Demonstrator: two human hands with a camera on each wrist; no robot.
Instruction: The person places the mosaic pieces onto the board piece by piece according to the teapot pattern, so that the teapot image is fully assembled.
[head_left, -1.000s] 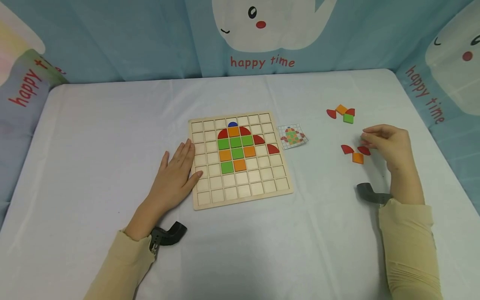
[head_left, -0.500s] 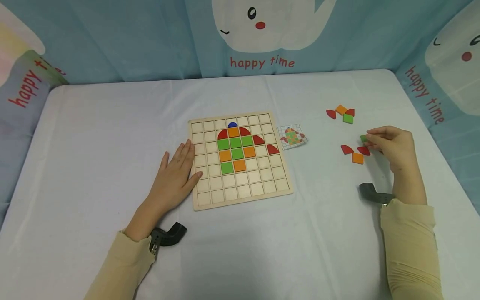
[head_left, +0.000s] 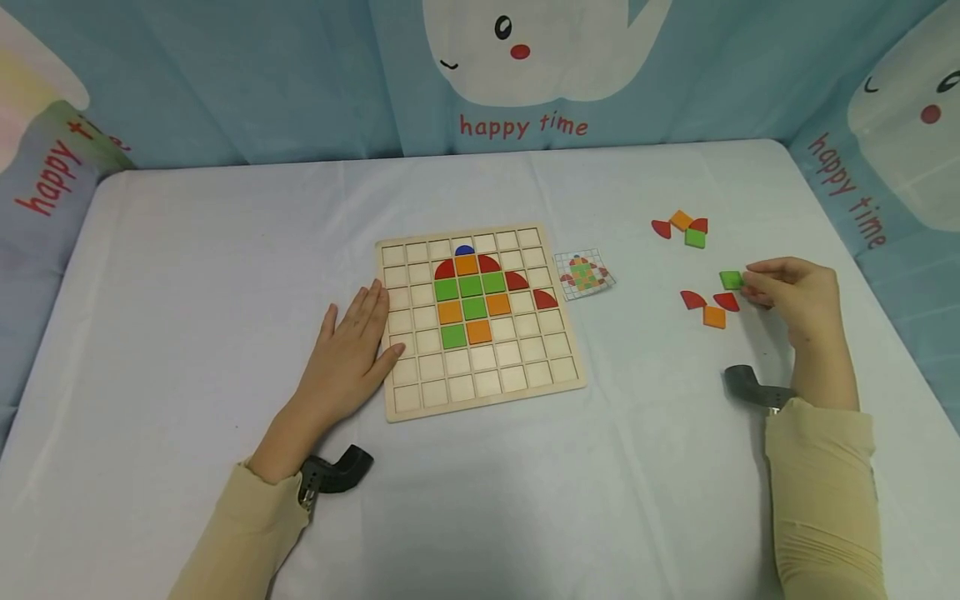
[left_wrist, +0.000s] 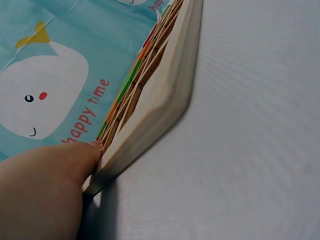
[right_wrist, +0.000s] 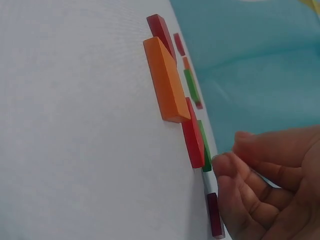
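Head view: high, facing forward-down over counter (head_left: 480, 508). Left wrist: close by left hand (head_left: 345, 350), facing along board (head_left: 483, 358). Right wrist: close by right hand (head_left: 798, 300); shares orange tile (right_wrist: 166, 80), probably blurred tiles (right_wrist: 191, 85) beyond, with head view.

The white-covered table (head_left: 487, 483) carries a gridded board (head_left: 488, 382), a pattern card (head_left: 584, 273) and loose coloured pieces (head_left: 714, 317).

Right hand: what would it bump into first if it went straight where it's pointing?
Probably the green tile, just in front of the right hand. In the head view they look very close; I can't tell whether they touch.
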